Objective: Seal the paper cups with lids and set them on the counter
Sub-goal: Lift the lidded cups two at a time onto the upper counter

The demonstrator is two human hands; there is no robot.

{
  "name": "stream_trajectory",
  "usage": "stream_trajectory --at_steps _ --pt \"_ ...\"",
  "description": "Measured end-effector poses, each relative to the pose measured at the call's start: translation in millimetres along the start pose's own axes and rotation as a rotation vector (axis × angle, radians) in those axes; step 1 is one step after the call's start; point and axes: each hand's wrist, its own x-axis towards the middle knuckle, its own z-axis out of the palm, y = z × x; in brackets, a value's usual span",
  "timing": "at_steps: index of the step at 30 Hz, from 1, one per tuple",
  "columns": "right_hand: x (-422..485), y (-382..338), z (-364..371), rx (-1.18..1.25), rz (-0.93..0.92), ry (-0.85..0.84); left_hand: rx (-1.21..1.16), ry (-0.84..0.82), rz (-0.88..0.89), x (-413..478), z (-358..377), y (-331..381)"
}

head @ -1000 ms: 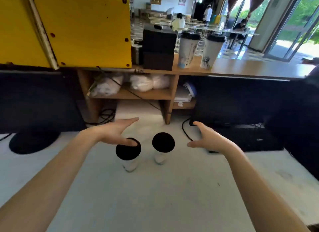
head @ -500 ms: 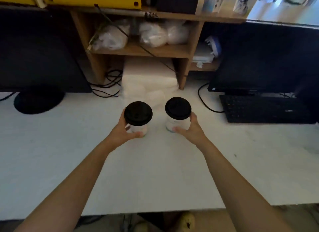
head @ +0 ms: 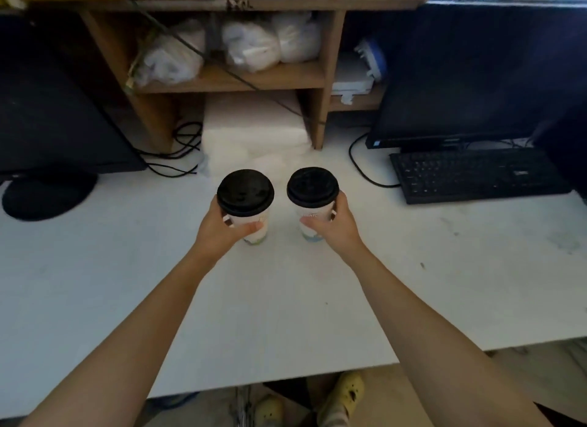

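Note:
Two white paper cups with black lids stand side by side over the white table (head: 286, 299). My left hand (head: 222, 229) wraps around the left cup (head: 257, 232), thumb across its front. My right hand (head: 333, 226) grips the right cup (head: 313, 212) from its right side. Both lids, the left lid (head: 245, 192) and the right lid (head: 313, 187), sit flat on the rims. Whether the cups touch the table or hang just above it, I cannot tell.
A stack of white napkins (head: 254, 134) lies behind the cups under a wooden shelf (head: 228, 80) holding plastic bags. A black keyboard (head: 476, 172) and monitor (head: 476, 77) stand at the right, another monitor with round base (head: 47, 197) at the left. Cables (head: 178, 153) trail nearby.
My open hands closed around the two lidded cups. My view tilted down, so the upper counter left the frame, and the cups now look nearer than half a second ago.

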Motion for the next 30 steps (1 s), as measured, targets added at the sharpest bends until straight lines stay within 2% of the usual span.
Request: stream_trajectory --at_steps 5,11,25,30 --pt "-8 -30 -45 0.067 -0.038 -0.027 -0.009 -0.109 0.067 5 23 60" --pt "4 -93 -119 0.125 -0.100 0.020 -0.038 -0.171 0.166 21 71 147" --pt "40 -232 -314 0.029 -0.303 0.216 -0.130 -0.396 0.400 58 210 360" --pt "64 -266 -361 0.065 -0.360 0.253 -0.131 -0.384 0.422 75 248 416"
